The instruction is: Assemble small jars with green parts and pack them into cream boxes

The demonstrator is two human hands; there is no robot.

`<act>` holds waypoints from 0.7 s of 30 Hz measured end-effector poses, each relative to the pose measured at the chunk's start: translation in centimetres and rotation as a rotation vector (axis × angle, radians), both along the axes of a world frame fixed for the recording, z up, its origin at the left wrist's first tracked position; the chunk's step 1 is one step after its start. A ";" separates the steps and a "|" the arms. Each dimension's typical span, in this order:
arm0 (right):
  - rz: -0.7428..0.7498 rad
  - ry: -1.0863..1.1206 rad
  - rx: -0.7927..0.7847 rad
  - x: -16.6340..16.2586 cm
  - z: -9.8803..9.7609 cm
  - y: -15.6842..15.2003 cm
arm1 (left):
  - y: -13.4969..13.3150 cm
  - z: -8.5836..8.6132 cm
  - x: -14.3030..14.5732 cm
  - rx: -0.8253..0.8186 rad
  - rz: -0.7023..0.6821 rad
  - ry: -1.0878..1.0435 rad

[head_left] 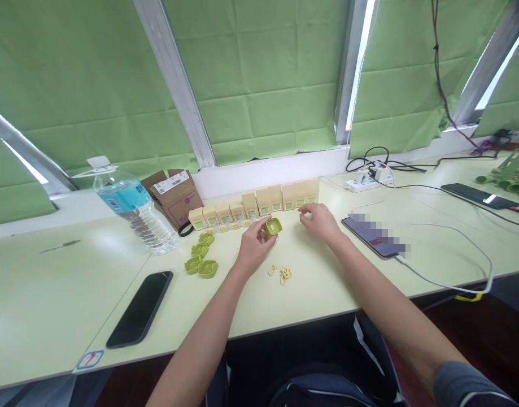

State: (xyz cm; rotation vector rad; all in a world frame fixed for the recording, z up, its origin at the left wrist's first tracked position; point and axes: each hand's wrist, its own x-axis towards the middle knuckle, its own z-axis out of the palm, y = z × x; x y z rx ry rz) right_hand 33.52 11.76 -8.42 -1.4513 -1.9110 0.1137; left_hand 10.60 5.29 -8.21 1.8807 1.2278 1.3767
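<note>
A small olive-green cup-shaped piece [274, 226] is held between the thumb and fingers of my left hand [253, 246], its hollow side facing me. My right hand [321, 222] hovers just in front of the right end of a row of small cream boxes with windows [288, 196]. Its thumb and fingertips are drawn together, and what they hold, if anything, is too small to tell. Several similar green pieces [207, 269] lie left of my left hand. Several pale yellow loops [286, 275] rest on the table below my hands.
A tilted water bottle [136, 206] and an opened cardboard box [174, 198] stand at the back left. A black phone [139, 309] lies front left. Right of my right hand is another phone [373, 236] on a white cable. A power strip [369, 179] with wires sits behind.
</note>
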 end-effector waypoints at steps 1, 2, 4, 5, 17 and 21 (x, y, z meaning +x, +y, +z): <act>-0.059 -0.058 -0.021 0.5 -0.2 0.3 | 0.1 -0.1 -0.1 0.017 0.003 0.013; -0.114 -0.100 -0.034 0.9 -0.3 0.5 | 0.2 -0.2 -0.1 0.033 0.006 0.026; -0.179 -0.152 -0.045 1.3 -0.6 0.7 | 0.3 -0.4 -0.2 0.057 0.006 0.052; -0.200 -0.168 -0.043 1.3 -0.7 0.7 | 0.3 -0.4 -0.3 0.065 0.005 0.062; -0.275 -0.224 -0.091 0.8 -1.4 1.2 | 0.2 -0.3 -0.4 0.135 -0.003 0.142; -0.231 -0.166 -0.020 0.8 -1.1 1.2 | 0.3 -0.4 -0.4 0.142 -0.001 0.158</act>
